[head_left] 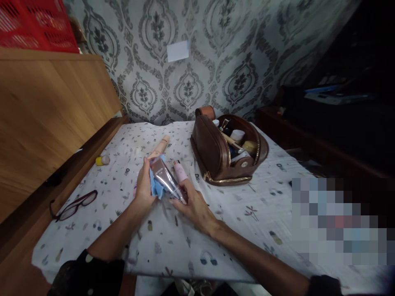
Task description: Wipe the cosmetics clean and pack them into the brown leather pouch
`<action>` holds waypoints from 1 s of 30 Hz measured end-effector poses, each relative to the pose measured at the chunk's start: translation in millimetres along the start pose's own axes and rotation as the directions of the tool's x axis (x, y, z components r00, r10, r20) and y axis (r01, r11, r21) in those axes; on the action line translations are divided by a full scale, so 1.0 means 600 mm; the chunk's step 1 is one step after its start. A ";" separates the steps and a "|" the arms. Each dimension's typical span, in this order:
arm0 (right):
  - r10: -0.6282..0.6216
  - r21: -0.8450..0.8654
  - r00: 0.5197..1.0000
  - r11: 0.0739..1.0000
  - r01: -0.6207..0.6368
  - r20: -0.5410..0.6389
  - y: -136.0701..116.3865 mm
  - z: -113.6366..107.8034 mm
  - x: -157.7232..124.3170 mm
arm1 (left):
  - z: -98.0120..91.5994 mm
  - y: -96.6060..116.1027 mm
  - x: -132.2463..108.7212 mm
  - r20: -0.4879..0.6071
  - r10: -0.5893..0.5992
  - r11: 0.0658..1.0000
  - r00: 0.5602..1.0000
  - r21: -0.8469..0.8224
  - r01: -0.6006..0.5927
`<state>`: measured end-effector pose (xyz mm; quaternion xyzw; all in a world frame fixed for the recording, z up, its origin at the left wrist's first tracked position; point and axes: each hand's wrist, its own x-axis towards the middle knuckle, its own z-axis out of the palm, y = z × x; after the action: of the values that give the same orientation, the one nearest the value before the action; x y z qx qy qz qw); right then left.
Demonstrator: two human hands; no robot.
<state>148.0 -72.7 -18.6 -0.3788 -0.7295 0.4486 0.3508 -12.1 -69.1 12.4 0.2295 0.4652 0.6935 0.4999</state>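
Between my two hands is a shiny brownish squeeze tube (165,176) with pale lettering, tilted with one end toward my right. My left hand (143,183) is closed around a light blue cloth (157,187), which lies against the tube's left side. The fingers of my right hand (196,207) pinch the tube's lower end. Just behind that hand lies a pale pink tube (180,170) with a dark and copper-coloured end. A beige tube (161,146) rests on the patterned cloth beyond my left hand.
An unzipped brown toiletry bag (212,150) holding jars and a brush stands at the back right. Dark-red eyeglasses (75,206) and a small yellow-ended bottle (102,160) lie on the left. A wooden cabinet (55,111) borders the left side, with a red crate (37,26) on top.
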 end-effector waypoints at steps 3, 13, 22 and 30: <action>0.059 0.132 0.994 0.989 -0.070 0.087 0.001 -0.005 0.002 | 0.003 0.012 0.003 0.043 -0.021 0.995 0.999 -0.093 0.025; 0.135 0.612 0.913 0.703 -0.363 0.386 -0.002 0.001 0.005 | 0.007 0.017 -0.007 0.227 -0.011 0.981 0.974 -0.188 0.055; 0.202 0.710 0.971 0.664 -0.234 0.131 -0.005 -0.006 0.014 | -0.001 0.020 0.017 0.042 0.134 0.987 0.990 -0.093 -0.129; 0.133 0.685 0.976 0.728 0.022 -0.172 -0.003 -0.020 0.020 | -0.005 0.008 0.017 0.069 0.219 0.970 0.973 0.090 -0.225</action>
<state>152.1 -58.4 -10.6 -0.2901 -0.4608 0.6531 0.5263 -21.0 -61.5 13.8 0.3246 0.4550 0.7146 0.4207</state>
